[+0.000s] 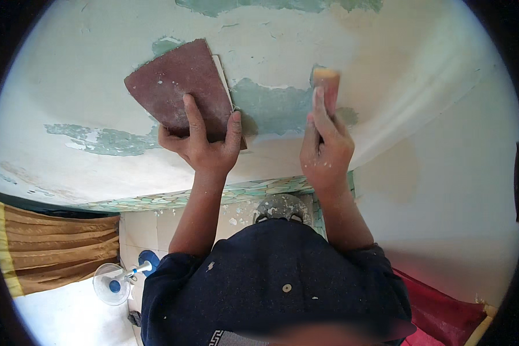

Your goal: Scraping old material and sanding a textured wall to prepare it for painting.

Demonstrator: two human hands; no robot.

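My left hand (200, 141) grips a folded sheet of brown sandpaper (173, 81), thumb at its right edge and fingers spread across its dusty face. A pale layer shows along the fold's right side. The sheet is up against a wall (282, 46) with peeling off-white paint and green patches (271, 106). To the right, my right hand (327, 147) is closed around a small reddish-brown block (330, 92) with a yellowish end, held against the wall. Motion blurs the block, so its exact kind is unclear. White dust specks both hands.
Greenish mosaic tiling (236, 193) runs along the wall's foot. Paint flakes (232, 221) lie on the tiled floor. A white and blue standing fan (112, 284) and a gold-brown curtain (63, 242) are at lower left. Red cloth (444, 305) is at lower right.
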